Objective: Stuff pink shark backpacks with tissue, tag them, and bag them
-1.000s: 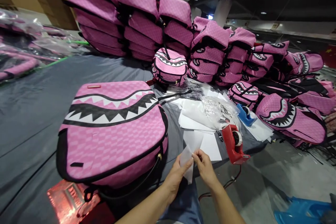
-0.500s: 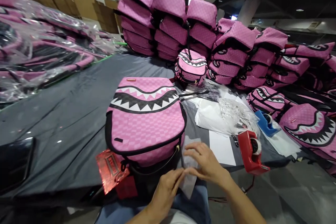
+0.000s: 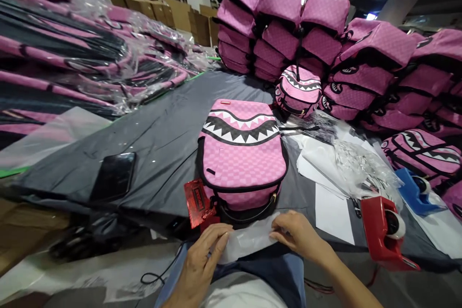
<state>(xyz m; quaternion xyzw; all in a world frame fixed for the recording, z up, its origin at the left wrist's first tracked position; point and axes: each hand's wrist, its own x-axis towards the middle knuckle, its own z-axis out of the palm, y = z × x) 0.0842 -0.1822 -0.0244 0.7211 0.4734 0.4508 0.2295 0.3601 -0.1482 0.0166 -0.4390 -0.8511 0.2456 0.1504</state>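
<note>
While the pink backpack [image 3: 247,166] lay with its toothed front upward, the translucent sheet [image 3: 249,239] was just off its near side, long axis running side to side, right end slightly closer to the backpack. The left hand [image 3: 205,260] had one end between nearly closed thumb and fingers; the right hand [image 3: 298,235] pinched the other, so the sheet spanned both grips, neither hand nearer.
</note>
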